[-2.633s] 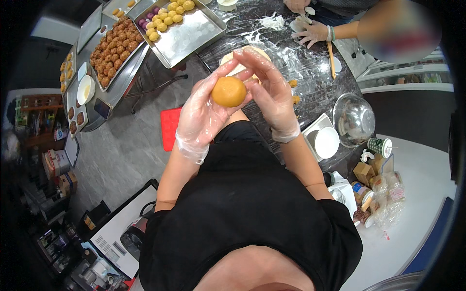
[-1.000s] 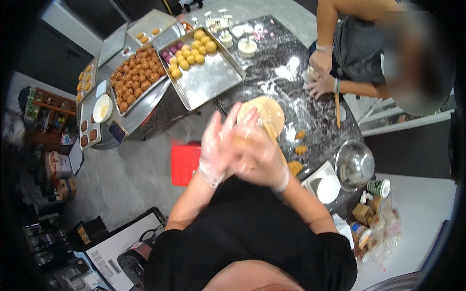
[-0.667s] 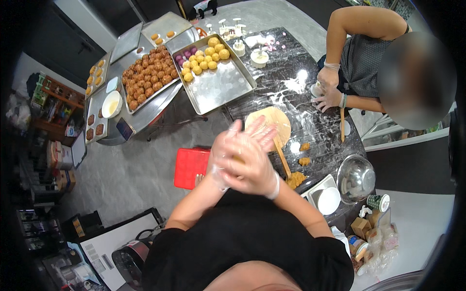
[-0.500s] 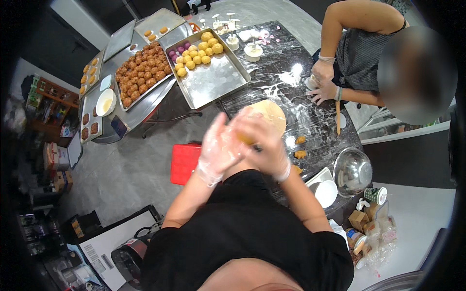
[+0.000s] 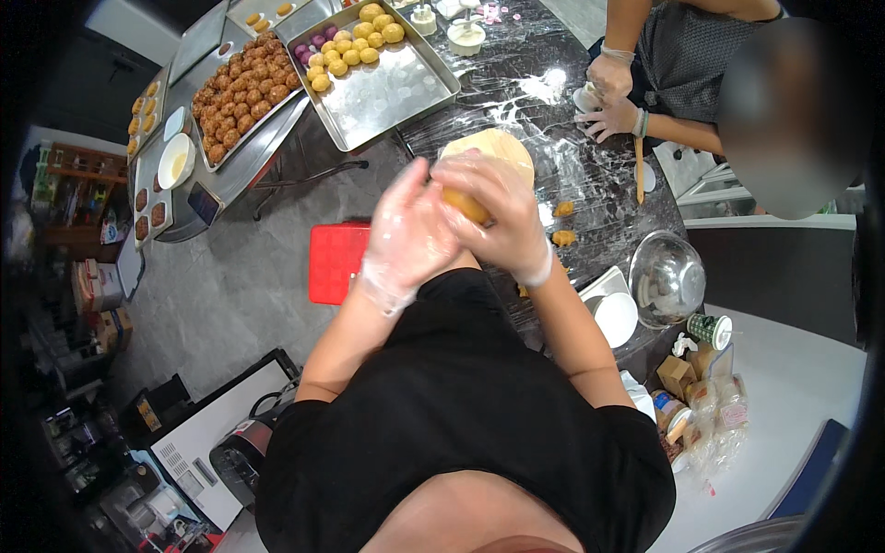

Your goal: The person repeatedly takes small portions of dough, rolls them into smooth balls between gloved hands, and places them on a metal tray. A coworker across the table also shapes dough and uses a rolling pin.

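Both of my hands wear clear plastic gloves and meet in front of my body. A yellow-orange dough ball (image 5: 467,205) sits between the palms. My right hand (image 5: 502,214) curls over the ball, its fingers wrapped round it. Beneath and beside it, my left hand (image 5: 406,230) is held palm up, fingers stretched out, its palm against the right hand. Just beyond the hands a pale tan round disc (image 5: 507,152) lies on the dark table; the hands cover its near edge. Small orange dough pieces (image 5: 563,238) lie to the right of my right hand.
Ahead stands a metal tray (image 5: 396,92) of yellow and purple balls, left of it a tray of brown balls (image 5: 241,97). A red case (image 5: 336,263) is at left. A steel bowl (image 5: 666,279) stands at right. Across the floury table (image 5: 516,106), a gloved co-worker handles a white piece.
My view has tilted, so the table and trays sit higher in the picture. My hands stay pressed together around the dough ball; their motion blur has lessened and the ball shows more clearly.
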`<move>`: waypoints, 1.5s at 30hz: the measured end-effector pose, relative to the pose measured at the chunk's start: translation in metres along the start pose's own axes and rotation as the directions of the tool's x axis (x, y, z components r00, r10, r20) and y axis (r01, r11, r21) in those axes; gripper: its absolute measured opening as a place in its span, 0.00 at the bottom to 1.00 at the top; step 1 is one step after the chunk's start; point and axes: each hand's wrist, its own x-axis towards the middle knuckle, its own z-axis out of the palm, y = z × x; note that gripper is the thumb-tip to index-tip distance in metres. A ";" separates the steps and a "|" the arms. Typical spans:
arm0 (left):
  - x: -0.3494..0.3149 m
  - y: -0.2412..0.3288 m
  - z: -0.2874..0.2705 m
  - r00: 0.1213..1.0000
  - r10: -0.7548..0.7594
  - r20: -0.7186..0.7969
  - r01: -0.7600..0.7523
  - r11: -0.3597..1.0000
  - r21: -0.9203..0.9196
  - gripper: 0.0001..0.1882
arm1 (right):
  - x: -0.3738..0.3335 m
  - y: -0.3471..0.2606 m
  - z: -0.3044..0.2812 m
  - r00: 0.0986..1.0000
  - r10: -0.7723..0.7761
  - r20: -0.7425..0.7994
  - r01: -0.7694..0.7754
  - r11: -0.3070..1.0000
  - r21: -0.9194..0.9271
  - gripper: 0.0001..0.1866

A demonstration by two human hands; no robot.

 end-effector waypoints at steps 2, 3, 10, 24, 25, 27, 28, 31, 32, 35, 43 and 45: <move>0.005 -0.012 0.022 0.971 0.217 -0.103 -0.172 0.928 0.330 0.34 | -0.017 -0.021 0.010 0.995 -0.091 0.035 0.090 0.996 0.020 0.17; 0.011 -0.018 0.011 0.980 0.164 -0.117 -0.123 0.948 0.292 0.33 | -0.013 -0.034 0.016 0.977 -0.199 0.076 0.193 0.978 0.073 0.19; 0.003 -0.017 0.017 0.973 0.178 -0.145 -0.096 0.889 0.447 0.32 | -0.026 -0.014 0.010 0.996 0.078 -0.041 -0.076 0.996 0.051 0.18; 0.028 -0.021 -0.010 0.998 0.043 -0.049 -0.037 0.991 0.126 0.25 | -0.044 -0.002 -0.006 0.868 0.237 -0.435 -0.171 0.967 0.187 0.14; 0.030 -0.026 -0.012 0.984 0.128 -0.125 -0.091 0.960 0.263 0.25 | -0.043 -0.002 0.002 0.894 0.225 -0.387 -0.182 0.973 0.144 0.16; 0.034 -0.041 -0.015 0.921 0.316 -0.228 -0.154 0.831 0.534 0.27 | -0.043 0.001 0.013 0.937 0.205 -0.284 -0.197 0.979 0.059 0.20; 0.035 -0.043 -0.014 0.918 0.299 -0.259 -0.125 0.840 0.528 0.27 | -0.048 0.008 0.013 0.900 0.342 -0.270 -0.293 0.934 0.206 0.22; 0.033 -0.040 -0.009 0.948 0.147 -0.283 -0.009 0.899 0.439 0.26 | -0.062 0.031 0.005 0.862 0.471 -0.189 -0.423 0.872 0.245 0.26; 0.036 -0.041 -0.009 0.935 0.185 -0.301 -0.012 0.868 0.497 0.25 | -0.062 0.034 0.004 0.876 0.441 -0.197 -0.408 0.893 0.189 0.26; 0.045 -0.039 -0.025 0.903 0.241 -0.357 0.011 0.815 0.580 0.21 | -0.066 0.043 -0.002 0.893 0.425 -0.145 -0.423 0.905 0.048 0.27; 0.080 -0.030 -0.082 0.803 -0.070 -0.592 0.367 0.840 0.399 0.36 | -0.106 0.118 -0.038 0.265 0.942 -0.204 -0.648 0.331 0.686 0.24; 0.080 -0.022 -0.098 0.823 0.036 -0.566 0.392 0.685 0.614 0.36 | -0.115 0.156 -0.083 0.105 0.911 -0.398 -0.737 0.340 0.584 0.22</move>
